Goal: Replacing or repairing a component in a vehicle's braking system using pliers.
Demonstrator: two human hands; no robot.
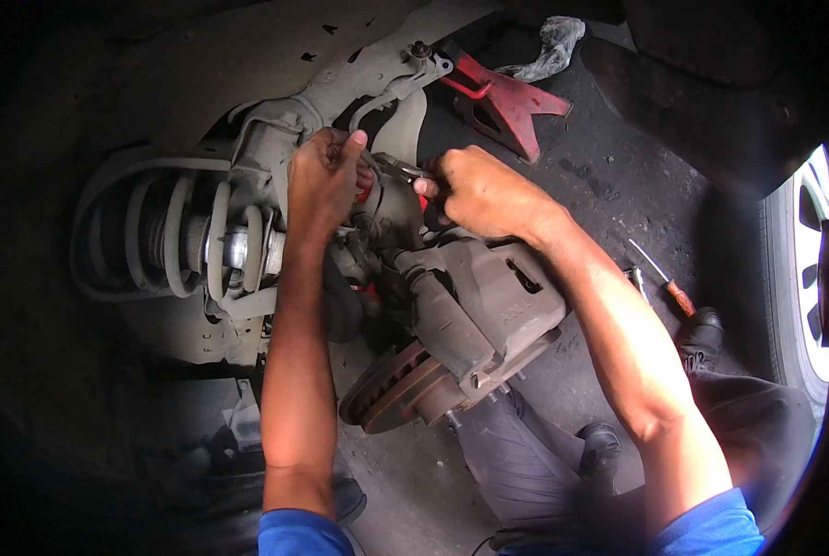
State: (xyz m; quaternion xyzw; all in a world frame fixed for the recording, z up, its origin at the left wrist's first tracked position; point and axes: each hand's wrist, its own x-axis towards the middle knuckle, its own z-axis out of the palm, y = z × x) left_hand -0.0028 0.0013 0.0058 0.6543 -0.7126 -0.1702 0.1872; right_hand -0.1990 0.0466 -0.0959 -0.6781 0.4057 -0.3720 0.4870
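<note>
My left hand [331, 181] is closed around a thin grey part beneath the metal bracket [403, 88]; exactly what it grips is partly hidden. My right hand [470, 190] grips a metal plier-like tool [402, 169], its jaws reaching toward the fingers of my left hand. Below both hands sit a rusty brake caliper [489, 306] and brake disc [382, 389]. Left of my hands is a strut with a grey coil spring [181, 236].
A red jack stand [516, 116] and crumpled plastic [553, 46] lie behind. At right are an orange-handled screwdriver [678, 296], a wheel [790, 278] and my black shoes [697, 338]. The wheel arch [183, 65] curves overhead. My legs [516, 463] are bent below the disc.
</note>
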